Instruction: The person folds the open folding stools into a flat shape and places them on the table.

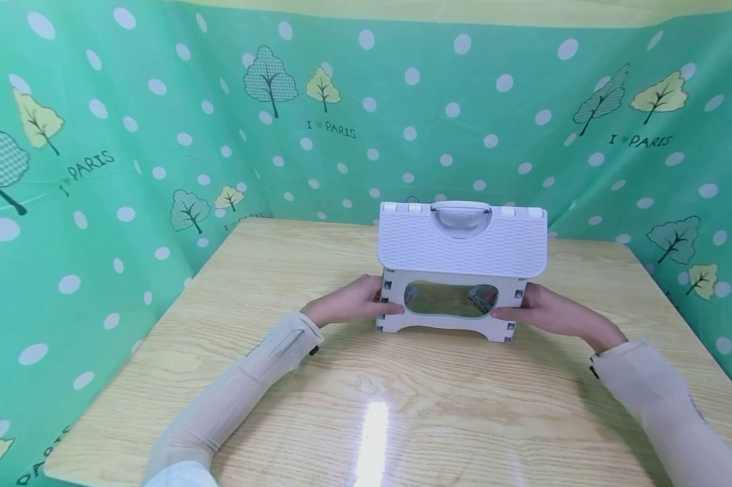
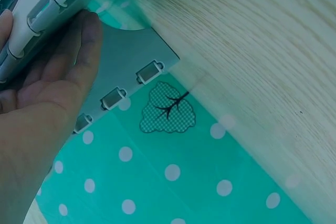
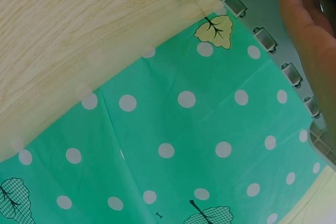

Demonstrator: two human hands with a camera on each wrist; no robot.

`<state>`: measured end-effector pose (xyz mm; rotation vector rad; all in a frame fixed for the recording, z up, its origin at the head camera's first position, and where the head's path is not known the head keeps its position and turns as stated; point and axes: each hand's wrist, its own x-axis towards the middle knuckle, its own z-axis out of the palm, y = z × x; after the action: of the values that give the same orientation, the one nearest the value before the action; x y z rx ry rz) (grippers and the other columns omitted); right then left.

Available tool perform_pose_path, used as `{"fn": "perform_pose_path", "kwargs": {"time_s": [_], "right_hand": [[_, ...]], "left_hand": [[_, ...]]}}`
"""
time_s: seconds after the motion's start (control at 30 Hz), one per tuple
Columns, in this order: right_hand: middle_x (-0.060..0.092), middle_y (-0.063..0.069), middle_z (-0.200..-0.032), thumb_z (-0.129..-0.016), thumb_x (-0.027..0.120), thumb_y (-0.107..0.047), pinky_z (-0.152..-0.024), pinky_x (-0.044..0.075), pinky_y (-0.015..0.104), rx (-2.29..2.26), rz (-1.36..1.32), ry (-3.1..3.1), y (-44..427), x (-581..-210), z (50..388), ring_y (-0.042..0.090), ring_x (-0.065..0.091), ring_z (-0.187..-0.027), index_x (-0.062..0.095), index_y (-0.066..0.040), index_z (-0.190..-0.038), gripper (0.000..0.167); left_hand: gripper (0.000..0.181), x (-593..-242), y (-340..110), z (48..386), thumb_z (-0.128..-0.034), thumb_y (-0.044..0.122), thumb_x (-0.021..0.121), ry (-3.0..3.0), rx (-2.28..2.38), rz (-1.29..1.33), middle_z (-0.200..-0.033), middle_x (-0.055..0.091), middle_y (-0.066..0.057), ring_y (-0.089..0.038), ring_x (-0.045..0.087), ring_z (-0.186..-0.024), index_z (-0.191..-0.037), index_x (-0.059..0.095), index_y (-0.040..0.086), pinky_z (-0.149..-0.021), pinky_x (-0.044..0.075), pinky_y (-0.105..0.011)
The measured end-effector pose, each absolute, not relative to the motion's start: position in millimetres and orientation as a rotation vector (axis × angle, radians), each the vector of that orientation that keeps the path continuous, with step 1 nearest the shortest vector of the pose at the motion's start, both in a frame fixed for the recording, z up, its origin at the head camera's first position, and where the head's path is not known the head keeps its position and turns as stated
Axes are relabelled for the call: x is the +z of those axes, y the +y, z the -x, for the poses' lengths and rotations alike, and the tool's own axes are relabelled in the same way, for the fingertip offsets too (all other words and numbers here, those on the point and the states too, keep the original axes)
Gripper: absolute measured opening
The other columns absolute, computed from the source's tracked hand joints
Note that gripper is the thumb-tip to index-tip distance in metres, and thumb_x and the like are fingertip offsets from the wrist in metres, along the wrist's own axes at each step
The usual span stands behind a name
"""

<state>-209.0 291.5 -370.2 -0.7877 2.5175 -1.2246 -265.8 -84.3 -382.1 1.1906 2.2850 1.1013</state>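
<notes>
A pale grey-white folding stool (image 1: 463, 243) stands on the wooden table (image 1: 463, 406), toward the far side and right of the middle. Its ridged top panel (image 1: 457, 251) slopes down to the near side, with a curved handle (image 1: 461, 205) at the middle of the far edge. Beneath it, the near leg panel (image 1: 451, 322) has a wide rounded opening, notched side edges and an arched bottom. The left wrist view shows another leg panel (image 2: 118, 59), with small framed slots along its edge.

The left hand (image 1: 360, 299) grasps the stool's left side, its thumb lying across the near leg panel and its fingers reaching behind. The right hand (image 1: 549, 311) grasps the right side likewise, thumb on the near face; its fingers are mostly hidden, and as the right wrist view catches only part of the hand, how far they bend is hard to say. Neither hand is released. Both wrists come out of light sleeves (image 1: 238, 385). A green dotted curtain (image 1: 402, 122) hangs beyond the table.
</notes>
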Motion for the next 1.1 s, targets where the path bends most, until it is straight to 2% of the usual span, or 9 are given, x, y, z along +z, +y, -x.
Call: {"fn": "perform_pose_path", "kwargs": {"time_s": [0.23,1.1], "right_hand": [[0.058,0.015,-0.125,-0.096,0.068,-0.02,-0.084,0.056,0.031,-1.232,0.793,2.515,291.5,-370.7,209.4,0.02,0.066,-0.105,0.027,-0.015,-0.149,0.067],[0.058,0.015,-0.124,-0.097,0.067,-0.022,-0.084,0.056,0.031,-1.217,0.773,2.523,290.3,-370.4,209.4,0.023,0.065,-0.106,0.025,-0.015,-0.15,0.068]], "left_hand": [[0.044,-383.2,-84.7,266.5,-0.0986,0.023,0.065,2.285,1.103,-1.186,-0.115,0.071,-0.007,-0.008,0.07,-0.095,-0.136,0.053,0.003,-0.079,0.059,-0.027],[0.035,-381.1,-84.6,264.2,-0.099,0.023,0.064,2.312,1.082,-1.159,-0.108,0.072,-0.004,-0.01,0.07,-0.091,-0.128,0.058,0.005,-0.076,0.059,-0.027]]}}
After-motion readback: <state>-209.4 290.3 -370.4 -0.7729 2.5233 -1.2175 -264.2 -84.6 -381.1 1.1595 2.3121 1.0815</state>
